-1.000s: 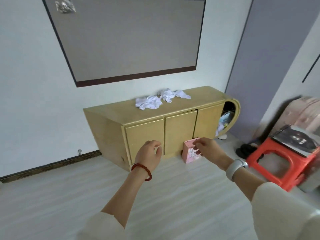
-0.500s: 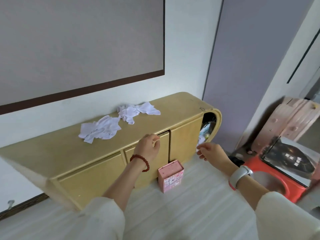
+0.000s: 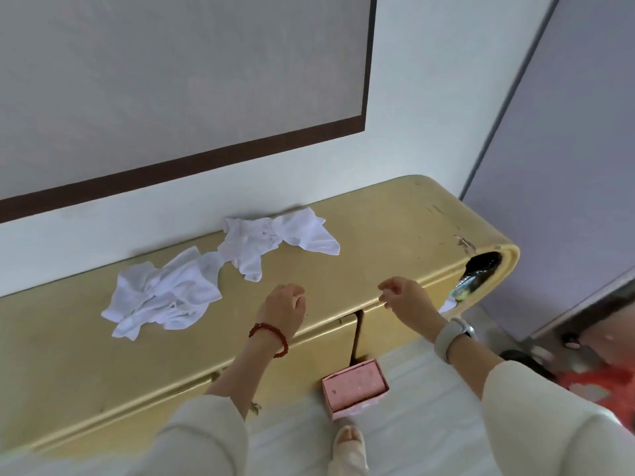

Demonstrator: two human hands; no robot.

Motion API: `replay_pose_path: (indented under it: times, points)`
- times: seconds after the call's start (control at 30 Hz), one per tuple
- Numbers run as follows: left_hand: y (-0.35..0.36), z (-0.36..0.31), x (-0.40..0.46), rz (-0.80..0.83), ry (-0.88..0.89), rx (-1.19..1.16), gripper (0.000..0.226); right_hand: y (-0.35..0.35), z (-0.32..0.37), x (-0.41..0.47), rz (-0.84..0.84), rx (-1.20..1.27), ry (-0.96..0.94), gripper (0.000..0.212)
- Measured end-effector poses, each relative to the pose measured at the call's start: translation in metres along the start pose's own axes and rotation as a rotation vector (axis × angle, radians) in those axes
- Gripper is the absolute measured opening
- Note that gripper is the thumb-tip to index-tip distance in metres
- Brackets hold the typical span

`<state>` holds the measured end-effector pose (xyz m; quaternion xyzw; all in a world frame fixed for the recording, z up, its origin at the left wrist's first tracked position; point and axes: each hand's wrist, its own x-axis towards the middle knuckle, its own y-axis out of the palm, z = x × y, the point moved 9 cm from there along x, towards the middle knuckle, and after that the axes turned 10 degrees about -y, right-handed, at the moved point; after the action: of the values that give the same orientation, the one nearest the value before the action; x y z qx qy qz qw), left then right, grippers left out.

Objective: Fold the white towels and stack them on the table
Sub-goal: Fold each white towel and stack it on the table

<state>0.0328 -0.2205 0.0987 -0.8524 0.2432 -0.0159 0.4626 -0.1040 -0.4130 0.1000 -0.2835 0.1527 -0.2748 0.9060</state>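
— Where are the towels?
— Two crumpled white cloth towels [image 3: 161, 297] [image 3: 275, 237] lie on the long yellow wooden cabinet [image 3: 395, 228], beyond and left of both hands.
— Holding anything?
— No. Left hand [image 3: 283, 309] and right hand [image 3: 405, 300] hover loosely curled, empty.
— Risks?
— The towels touch; lifting one could drag the other off.

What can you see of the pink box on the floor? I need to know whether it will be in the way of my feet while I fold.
The pink box is a small rectangular carton, likely cardboard, pale pink with faint small marks on its top face. It looks closed. It stands on the light floor close to the front of the yellow cabinet, below the gap between two doors; whether they touch is unclear. A foot in a light open-toed shoe is just in front of it, not clearly touching. Neither hand is near it.
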Motion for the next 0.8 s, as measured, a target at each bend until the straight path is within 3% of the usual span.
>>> replay_pose_path:
  times: [0.17,0.37,0.53,0.63,0.8]
  points:
    - [0.070,0.022,0.094,0.096,-0.064,0.198,0.041,0.050,-0.038,0.106,0.046,-0.089,0.023,0.026]
    - [0.140,0.047,0.144,0.180,-0.118,0.438,0.057,0.100,-0.072,0.189,0.116,-0.156,0.098,0.032]
    - [0.149,0.053,0.147,0.017,-0.088,0.427,0.056,0.124,-0.062,0.244,0.121,-0.305,0.032,0.031]
    - [0.151,0.057,0.147,0.007,-0.081,0.441,0.055,0.130,-0.054,0.266,0.136,-0.345,0.030,0.023]
    - [0.145,0.047,0.150,0.056,-0.203,0.307,0.054,0.122,-0.041,0.270,0.146,-0.088,-0.064,0.010]
